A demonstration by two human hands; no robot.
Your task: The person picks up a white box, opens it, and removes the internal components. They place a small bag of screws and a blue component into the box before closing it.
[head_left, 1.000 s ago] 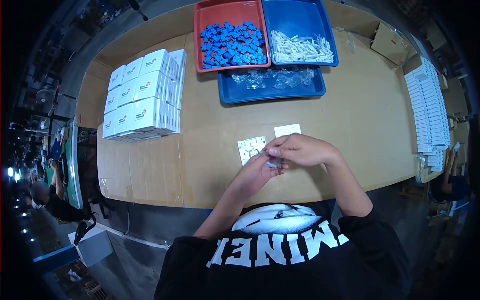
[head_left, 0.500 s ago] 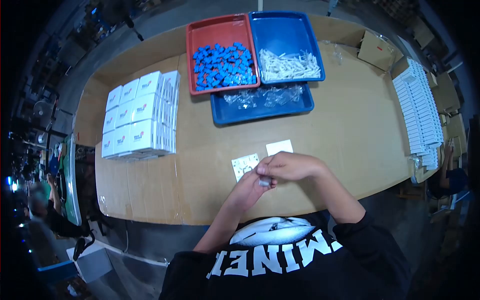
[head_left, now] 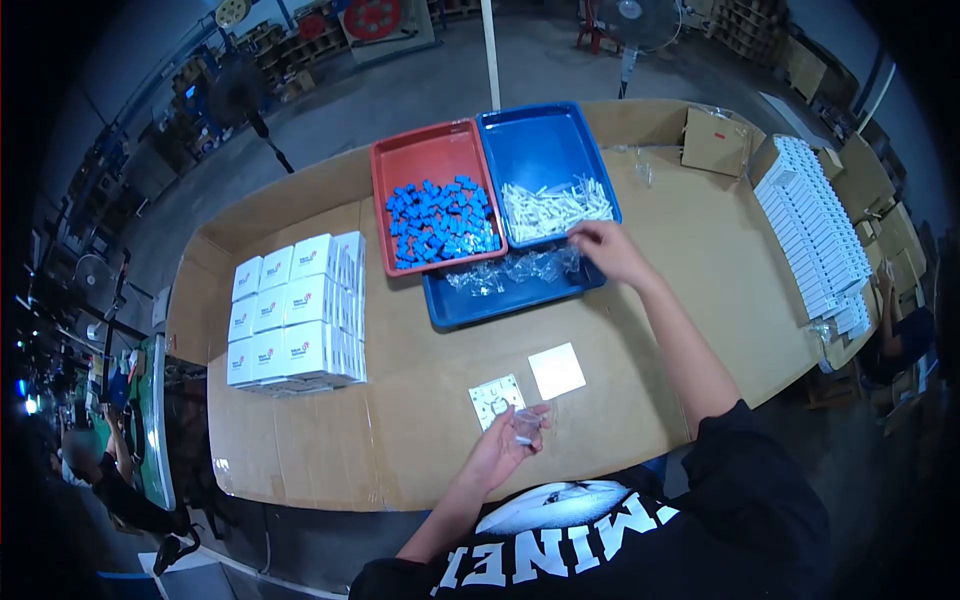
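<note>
My left hand (head_left: 500,450) has its fingers closed around a small clear plastic bag (head_left: 526,427) above the near part of the table. Just beyond it lies a white square plate with cutouts (head_left: 495,398), partly covered by the fingers. A plain white square plate (head_left: 557,371) rests to its right, touched by neither hand. My right hand (head_left: 606,250) reaches out to the near edge of the blue tray (head_left: 535,135) of white slim plastic pieces (head_left: 555,207). Its fingers are bent together; whatever they may hold is hidden.
A red tray (head_left: 430,155) holds blue parts (head_left: 440,222). Beneath both trays, a lower blue tray (head_left: 470,312) contains crumpled clear bags (head_left: 515,268). White boxes (head_left: 300,310) are stacked at left, white pieces (head_left: 812,235) at right. Cardboard walls (head_left: 290,190) edge the table.
My right hand has left my left hand and moved forward to the blue tray. My left hand keeps the clear bag. The view has tilted up, showing more floor beyond the table.
</note>
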